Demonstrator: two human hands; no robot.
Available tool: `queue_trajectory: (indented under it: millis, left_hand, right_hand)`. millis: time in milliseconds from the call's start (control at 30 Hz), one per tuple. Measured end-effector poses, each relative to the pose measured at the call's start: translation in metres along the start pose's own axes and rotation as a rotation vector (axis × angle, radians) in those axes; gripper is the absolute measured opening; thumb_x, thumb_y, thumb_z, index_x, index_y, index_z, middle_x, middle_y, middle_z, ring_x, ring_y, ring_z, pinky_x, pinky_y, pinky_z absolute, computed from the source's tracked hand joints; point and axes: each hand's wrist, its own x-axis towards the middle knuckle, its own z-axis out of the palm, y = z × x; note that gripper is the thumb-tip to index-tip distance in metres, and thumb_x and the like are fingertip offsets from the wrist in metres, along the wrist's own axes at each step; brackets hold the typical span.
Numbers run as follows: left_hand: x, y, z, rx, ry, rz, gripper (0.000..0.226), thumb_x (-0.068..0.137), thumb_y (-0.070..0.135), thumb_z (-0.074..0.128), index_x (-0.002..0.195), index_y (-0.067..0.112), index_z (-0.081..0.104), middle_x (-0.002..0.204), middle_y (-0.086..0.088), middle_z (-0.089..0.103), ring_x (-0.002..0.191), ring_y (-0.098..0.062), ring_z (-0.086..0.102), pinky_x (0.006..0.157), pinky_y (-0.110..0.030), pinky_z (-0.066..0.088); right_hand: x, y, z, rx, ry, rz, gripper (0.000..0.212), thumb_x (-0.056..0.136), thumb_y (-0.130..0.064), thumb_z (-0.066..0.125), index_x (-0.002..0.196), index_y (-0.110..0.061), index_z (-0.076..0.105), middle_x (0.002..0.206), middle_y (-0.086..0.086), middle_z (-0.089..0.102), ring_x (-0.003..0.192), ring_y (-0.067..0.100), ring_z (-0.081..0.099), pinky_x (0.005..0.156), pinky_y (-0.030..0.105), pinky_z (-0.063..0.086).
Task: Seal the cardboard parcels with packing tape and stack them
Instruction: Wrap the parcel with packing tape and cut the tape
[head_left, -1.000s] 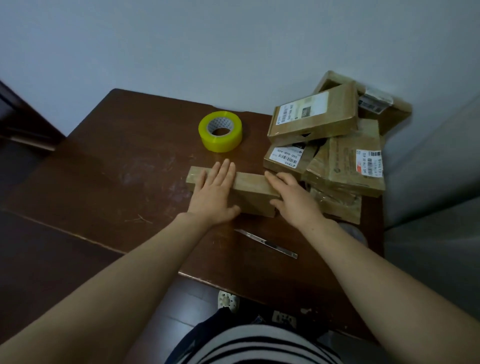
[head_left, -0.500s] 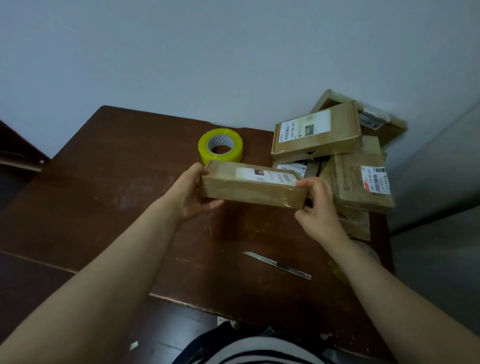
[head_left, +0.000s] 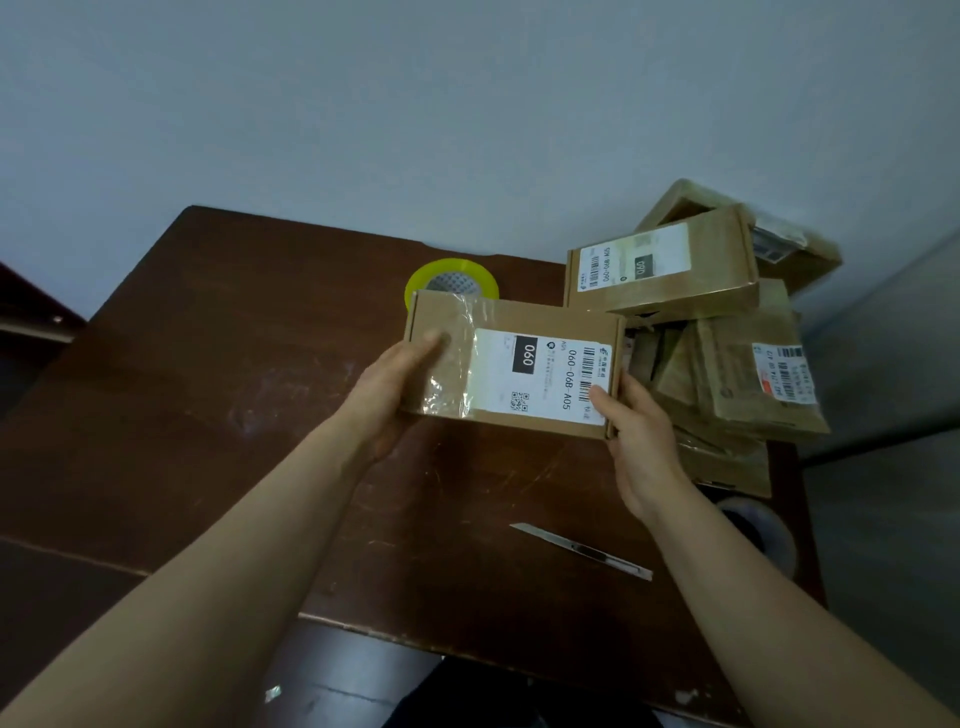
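A flat cardboard parcel (head_left: 514, 322) with a white shipping label and a strip of clear tape is held up above the table, its top face tilted toward me. My left hand (head_left: 389, 387) grips its left end, thumb on the taped top. My right hand (head_left: 631, 441) grips its right end, thumb on the label. A yellow roll of packing tape (head_left: 452, 273) lies on the table just behind the parcel, partly hidden by it.
A loose pile of cardboard parcels (head_left: 727, 332) fills the table's back right corner against the wall. A slim utility knife (head_left: 584, 551) lies on the dark wooden table (head_left: 208, 389) near the front edge. A round cable hole (head_left: 758, 530) sits at the right.
The parcel lay flat on the table under both hands a second ago. Both hands have lifted it and tipped its labelled face toward me.
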Motion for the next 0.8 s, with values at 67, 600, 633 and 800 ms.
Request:
queue_trajectory:
  millis: [67,600,633,800]
  left_hand:
    - [-0.003,-0.005,-0.005,0.087,0.161,0.075,0.046,0.087,0.031,0.066,0.127,0.009,0.057,0.112,-0.012,0.069,0.099,-0.025,0.066,0.092,-0.041,0.052]
    - [-0.032,0.035,-0.093,0.829,0.600,0.188,0.076,0.067,0.072,0.066,0.131,0.035,0.051,0.110,0.011,0.055,0.103,-0.009,0.053,0.087,-0.027,0.044]
    - [-0.028,0.039,-0.105,0.882,0.584,0.185,0.062,0.067,0.072,0.066,0.116,0.034,0.063,0.103,0.013,0.061,0.098,-0.007,0.057,0.078,-0.020,0.044]
    - [-0.010,0.061,-0.184,0.824,0.476,0.202,0.034,0.073,0.064,0.067,0.089,0.035,0.071,0.087,0.016,0.065,0.084,-0.001,0.060,0.067,-0.015,0.041]
  right_hand:
    - [0.002,0.002,0.007,0.023,-0.030,0.010,0.031,0.094,-0.012,0.057,0.115,-0.034,0.063,0.105,-0.010,0.073,0.098,0.008,0.069,0.086,0.031,0.052]
    - [0.010,0.023,0.106,0.091,-0.319,0.109,0.045,0.091,0.003,0.051,0.130,-0.018,0.056,0.109,-0.001,0.072,0.102,0.015,0.068,0.078,0.027,0.054]
    - [0.011,0.025,0.117,0.100,-0.326,0.113,0.044,0.091,0.003,0.051,0.129,-0.018,0.056,0.109,-0.001,0.073,0.101,0.014,0.068,0.074,0.024,0.056]
    - [0.019,0.041,0.193,0.124,-0.281,0.161,0.040,0.092,0.003,0.049,0.129,-0.013,0.056,0.108,0.002,0.073,0.099,0.017,0.069,0.074,0.027,0.058]
